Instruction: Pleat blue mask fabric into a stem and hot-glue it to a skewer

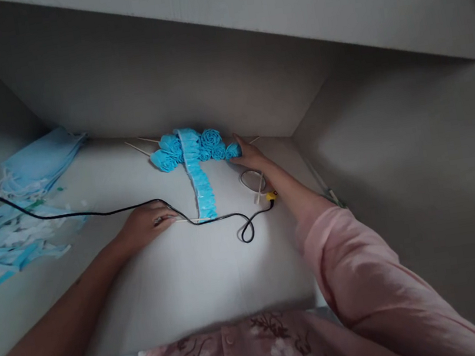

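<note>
My left hand (148, 222) is closed on a thin wooden stick (185, 220). The stick's far end meets the lower end of a blue pleated strip (201, 186), which runs up the table and lies over a row of blue rolled flowers (212, 138). At the right end of that row, the fingers of my right hand (250, 153) are closed around a small blue flower (232, 151). Thin stems (137, 149) stick out from the flowers on the left. A black cable (104, 213) passes over my left hand and across the stick.
A stack of light blue face masks (41, 160) lies at the back left, with cut blue and white strips (11, 250) in front. A yellow-ended glue gun or plug (271, 196) joins the cable by my right forearm. Grey walls (188, 90) enclose the table (216, 276).
</note>
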Demonstrator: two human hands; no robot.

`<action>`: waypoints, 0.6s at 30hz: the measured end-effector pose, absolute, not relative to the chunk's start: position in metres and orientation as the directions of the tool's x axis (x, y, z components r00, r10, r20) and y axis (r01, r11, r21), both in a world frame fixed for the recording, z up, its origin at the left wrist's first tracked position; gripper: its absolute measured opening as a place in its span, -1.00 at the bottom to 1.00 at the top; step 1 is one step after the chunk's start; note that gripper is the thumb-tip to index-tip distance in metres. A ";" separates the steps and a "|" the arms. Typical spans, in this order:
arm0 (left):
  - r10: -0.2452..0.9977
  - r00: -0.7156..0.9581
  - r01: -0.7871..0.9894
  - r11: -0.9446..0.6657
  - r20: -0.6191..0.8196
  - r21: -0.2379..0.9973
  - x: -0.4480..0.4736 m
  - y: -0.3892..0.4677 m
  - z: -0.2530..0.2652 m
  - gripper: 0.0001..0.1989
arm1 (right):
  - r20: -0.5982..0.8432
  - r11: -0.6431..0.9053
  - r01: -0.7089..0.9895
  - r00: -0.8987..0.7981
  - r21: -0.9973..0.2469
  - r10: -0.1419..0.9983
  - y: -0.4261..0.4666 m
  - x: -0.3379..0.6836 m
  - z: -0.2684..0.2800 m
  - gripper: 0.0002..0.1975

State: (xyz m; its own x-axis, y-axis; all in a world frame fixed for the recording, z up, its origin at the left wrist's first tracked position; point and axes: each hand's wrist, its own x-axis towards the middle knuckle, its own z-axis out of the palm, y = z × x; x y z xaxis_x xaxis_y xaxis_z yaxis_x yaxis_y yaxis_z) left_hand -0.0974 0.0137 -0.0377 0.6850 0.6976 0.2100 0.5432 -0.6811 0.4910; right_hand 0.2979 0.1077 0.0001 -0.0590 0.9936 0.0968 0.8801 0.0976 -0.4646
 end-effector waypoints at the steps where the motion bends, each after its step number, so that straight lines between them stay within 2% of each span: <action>1: 0.696 0.685 0.539 -0.683 0.215 0.492 -0.097 0.014 -0.038 -0.64 | 0.089 0.092 0.879 -0.057 -0.468 0.994 0.107 0.297 0.001 -0.04; 8: 0.688 0.692 0.517 -0.683 0.217 0.516 -0.097 0.015 -0.032 -0.60 | 0.054 0.092 0.876 -0.075 -0.474 0.996 0.080 0.319 0.035 -0.13; 13: 0.699 0.686 0.528 -0.670 0.202 0.523 -0.097 0.015 -0.030 -0.59 | 0.280 0.213 0.863 -0.088 -0.458 0.956 0.027 0.334 0.065 -0.33; 18: 0.705 0.678 0.535 -0.666 0.205 0.521 -0.097 0.018 -0.031 -0.60 | 0.336 0.251 0.854 -0.096 -0.456 0.937 -0.037 0.328 0.065 -0.44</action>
State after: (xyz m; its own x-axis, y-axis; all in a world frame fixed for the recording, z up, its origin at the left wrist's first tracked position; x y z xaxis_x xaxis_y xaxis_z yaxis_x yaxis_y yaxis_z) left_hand -0.0969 0.0176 -0.0305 0.6784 0.7054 0.2053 0.5346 -0.6657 0.5207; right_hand 0.3283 -0.0373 0.0652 -0.0965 0.9370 0.3357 0.8538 0.2513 -0.4559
